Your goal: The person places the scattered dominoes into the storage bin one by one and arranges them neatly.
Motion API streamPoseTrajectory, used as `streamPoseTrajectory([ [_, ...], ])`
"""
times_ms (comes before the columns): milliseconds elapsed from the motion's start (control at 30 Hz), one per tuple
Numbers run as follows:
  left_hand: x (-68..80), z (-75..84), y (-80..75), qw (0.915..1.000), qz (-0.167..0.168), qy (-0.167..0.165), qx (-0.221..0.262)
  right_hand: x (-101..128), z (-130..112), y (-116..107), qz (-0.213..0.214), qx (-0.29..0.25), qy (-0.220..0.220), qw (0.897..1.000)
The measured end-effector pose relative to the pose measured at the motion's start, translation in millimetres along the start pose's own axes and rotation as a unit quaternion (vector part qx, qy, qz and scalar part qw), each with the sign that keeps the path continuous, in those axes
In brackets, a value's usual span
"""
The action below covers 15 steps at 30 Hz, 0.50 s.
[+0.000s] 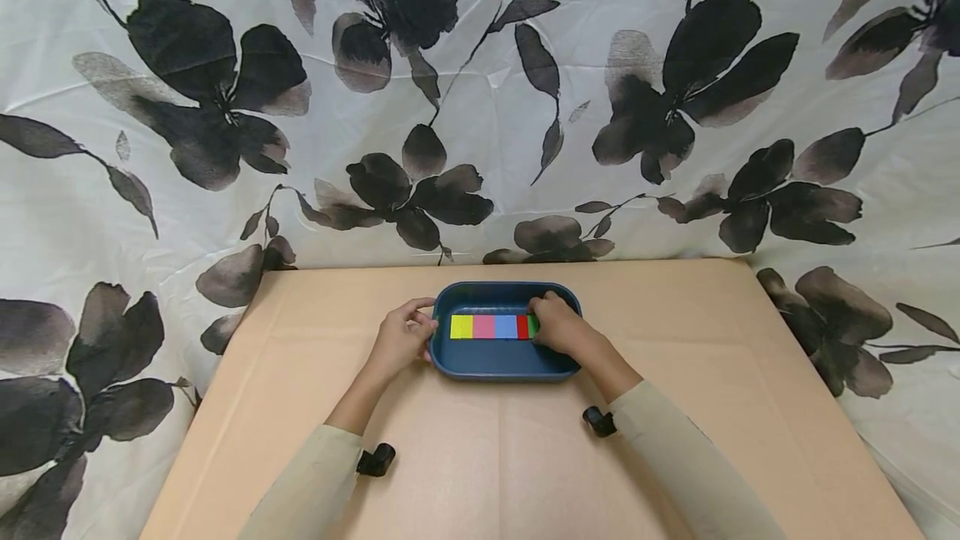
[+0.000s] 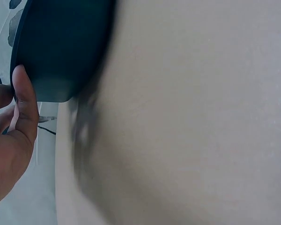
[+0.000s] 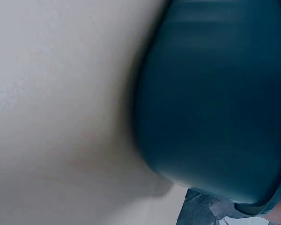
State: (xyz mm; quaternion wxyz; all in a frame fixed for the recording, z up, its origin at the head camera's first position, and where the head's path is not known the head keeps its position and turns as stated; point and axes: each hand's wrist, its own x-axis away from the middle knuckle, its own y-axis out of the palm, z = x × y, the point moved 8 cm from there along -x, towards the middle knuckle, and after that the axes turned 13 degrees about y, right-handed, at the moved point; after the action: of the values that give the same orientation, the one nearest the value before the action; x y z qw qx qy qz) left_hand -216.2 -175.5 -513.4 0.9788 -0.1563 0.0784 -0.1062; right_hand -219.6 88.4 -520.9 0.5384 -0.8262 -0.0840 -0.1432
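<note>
A person's left hand (image 1: 402, 338) grips the dark blue oval plastic tray (image 1: 498, 366) mid-table while right hand (image 1: 558, 325) fingers curl onto its row of coloured blocks (image 1: 491, 327), which a careless nudge could scatter.

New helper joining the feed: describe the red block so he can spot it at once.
On the tan table sits a blue tray holding a row of coloured blocks. The red block lies between blue and green, beside the right hand; it shows narrowest.
</note>
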Motion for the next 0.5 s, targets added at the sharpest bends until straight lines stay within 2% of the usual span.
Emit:
streamPoseTrajectory([
  [233, 1.9, 1.9, 1.5, 0.9998, -0.008, 0.015, -0.014, 17.4, -3.5, -11.9, 0.015, 0.004, 0.003, 1.0],
  [500, 2.6, 5.3, 5.1, 0.9994, -0.016, 0.025, -0.015, 41.6, -0.7, -50.4, 0.047, -0.018, -0.015, 0.999],
])
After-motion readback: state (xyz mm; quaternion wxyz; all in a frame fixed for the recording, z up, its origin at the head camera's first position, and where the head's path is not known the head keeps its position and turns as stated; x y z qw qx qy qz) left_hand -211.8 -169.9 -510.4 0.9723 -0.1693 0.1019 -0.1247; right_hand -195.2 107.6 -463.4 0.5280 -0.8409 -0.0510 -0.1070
